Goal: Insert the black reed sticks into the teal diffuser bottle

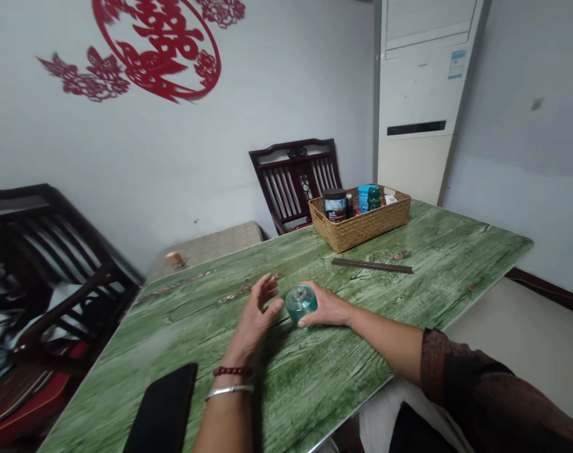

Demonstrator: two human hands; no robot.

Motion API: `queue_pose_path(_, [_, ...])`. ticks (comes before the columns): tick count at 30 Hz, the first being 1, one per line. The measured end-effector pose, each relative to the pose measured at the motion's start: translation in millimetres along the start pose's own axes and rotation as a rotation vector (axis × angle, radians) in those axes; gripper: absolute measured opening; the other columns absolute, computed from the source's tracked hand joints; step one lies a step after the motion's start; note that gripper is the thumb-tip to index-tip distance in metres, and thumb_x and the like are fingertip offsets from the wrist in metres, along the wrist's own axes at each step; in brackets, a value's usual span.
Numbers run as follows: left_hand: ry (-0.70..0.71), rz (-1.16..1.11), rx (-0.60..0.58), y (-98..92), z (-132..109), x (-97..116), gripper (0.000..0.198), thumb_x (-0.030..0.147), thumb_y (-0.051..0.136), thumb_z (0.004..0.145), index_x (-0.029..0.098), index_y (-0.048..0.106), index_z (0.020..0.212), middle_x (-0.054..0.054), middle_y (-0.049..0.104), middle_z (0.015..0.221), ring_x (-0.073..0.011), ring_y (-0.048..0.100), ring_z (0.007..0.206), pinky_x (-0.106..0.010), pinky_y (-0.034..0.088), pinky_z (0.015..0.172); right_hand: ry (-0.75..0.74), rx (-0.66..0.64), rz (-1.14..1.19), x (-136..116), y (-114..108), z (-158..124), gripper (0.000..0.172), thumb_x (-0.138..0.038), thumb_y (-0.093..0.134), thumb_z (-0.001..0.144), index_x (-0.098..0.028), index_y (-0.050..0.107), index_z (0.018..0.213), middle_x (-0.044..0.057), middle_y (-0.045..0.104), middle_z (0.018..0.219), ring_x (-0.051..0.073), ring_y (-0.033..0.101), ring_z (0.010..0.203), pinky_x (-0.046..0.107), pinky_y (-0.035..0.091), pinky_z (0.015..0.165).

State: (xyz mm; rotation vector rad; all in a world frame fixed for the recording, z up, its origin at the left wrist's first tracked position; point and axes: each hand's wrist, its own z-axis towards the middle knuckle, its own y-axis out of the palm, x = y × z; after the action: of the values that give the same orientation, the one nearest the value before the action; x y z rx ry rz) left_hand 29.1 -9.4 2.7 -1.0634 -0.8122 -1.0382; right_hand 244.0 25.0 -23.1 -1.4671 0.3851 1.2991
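A small teal glass bottle (301, 304) stands on the green wood-grain tabletop (309, 377), between my two hands. My right hand (326, 305) grips it from the right, with the fingers over its top. My left hand (255, 318) is open with fingers spread, close to the bottle's left side. I cannot tell if those fingertips touch the glass. A red bead bracelet (232, 371) and a silver bangle (229, 391) circle my left wrist.
A black phone (163, 409) lies at the near edge of the table. Farther back are dark chopsticks (372, 265) and a wicker basket (359, 220) holding jars. Dark wooden chairs (293, 179) stand behind and left, with a white air conditioner (421, 94) at the back.
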Motion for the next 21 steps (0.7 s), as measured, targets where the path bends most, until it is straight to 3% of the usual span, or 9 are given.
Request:
queue_pose_path(2, [-0.057,-0.113,-0.105,12.8,-2,1,0.102,0.058,0.084,0.059,0.020,0.044,0.145,-0.022,0.057,0.140,-0.0373,0.058,0.128,-0.052,0.049,0.102,-0.064,-0.034,0.019,1,-18,-1,0.100,-0.036,0.090,0.059,-0.023,0.044,0.147,0.010,0.058,0.142,0.027,0.058,0.127,0.039,0.045,0.104])
queue_pose_path(3, [-0.077,-0.117,-0.135,18.1,-4,1,0.106,0.054,0.087,0.055,0.020,0.044,0.145,-0.022,0.058,0.139,-0.0381,0.058,0.128,-0.052,0.049,0.102,-0.086,0.001,-0.001,2,-30,-1,0.093,-0.032,0.087,0.062,-0.023,0.047,0.146,0.010,0.058,0.142,0.026,0.058,0.126,0.039,0.046,0.104])
queue_pose_path(5, [-0.082,-0.074,-0.169,26.4,-7,1,0.103,0.045,0.091,0.052,0.020,0.048,0.143,-0.020,0.061,0.136,-0.0379,0.060,0.126,-0.053,0.047,0.106,-0.063,0.186,-0.125,5,-58,-2,0.064,-0.023,0.078,0.071,-0.022,0.060,0.133,0.008,0.065,0.131,0.023,0.062,0.117,0.037,0.047,0.100])
queue_pose_path(7, [-0.052,-0.012,-0.172,32.4,-8,2,0.093,0.040,0.092,0.051,0.021,0.055,0.135,-0.017,0.065,0.131,-0.0367,0.062,0.123,-0.052,0.044,0.109,0.091,0.395,-0.363,8,-87,-5,0.026,-0.018,0.068,0.080,-0.020,0.073,0.105,0.008,0.071,0.109,0.023,0.066,0.103,0.035,0.047,0.095])
queue_pose_path(8, [-0.033,0.013,-0.162,35.0,-9,3,0.087,0.039,0.092,0.052,0.021,0.058,0.131,-0.015,0.067,0.128,-0.0364,0.063,0.121,-0.052,0.044,0.110,0.159,0.434,-0.477,10,-101,-7,0.016,-0.018,0.064,0.083,-0.020,0.075,0.095,0.008,0.072,0.102,0.023,0.066,0.098,0.035,0.047,0.091])
queue_pose_path(10, [-0.004,0.032,-0.141,39.9,-8,3,0.078,0.039,0.090,0.054,0.020,0.062,0.124,-0.014,0.070,0.123,-0.0363,0.065,0.117,-0.053,0.045,0.108,0.240,0.470,-0.670,16,-122,-14,0.017,-0.020,0.060,0.087,-0.020,0.077,0.086,0.010,0.073,0.097,0.025,0.067,0.094,0.034,0.047,0.085])
queue_pose_path(13, [0.006,0.034,-0.130,46.0,-6,2,0.075,0.040,0.089,0.057,0.020,0.061,0.123,-0.013,0.072,0.119,-0.0357,0.068,0.111,-0.052,0.049,0.103,0.298,0.467,-0.870,29,-137,-27,0.022,-0.021,0.057,0.090,-0.019,0.079,0.091,0.015,0.073,0.100,0.028,0.067,0.096,0.035,0.046,0.083])
queue_pose_path(21, [0.016,0.047,-0.138,47.8,-3,-8,0.078,0.041,0.089,0.057,0.021,0.060,0.126,-0.014,0.072,0.122,-0.0362,0.067,0.112,-0.052,0.048,0.103,0.336,0.356,-1.059,51,-127,-35,0.027,-0.020,0.054,0.092,-0.016,0.080,0.097,0.020,0.073,0.102,0.030,0.065,0.103,0.038,0.045,0.087])
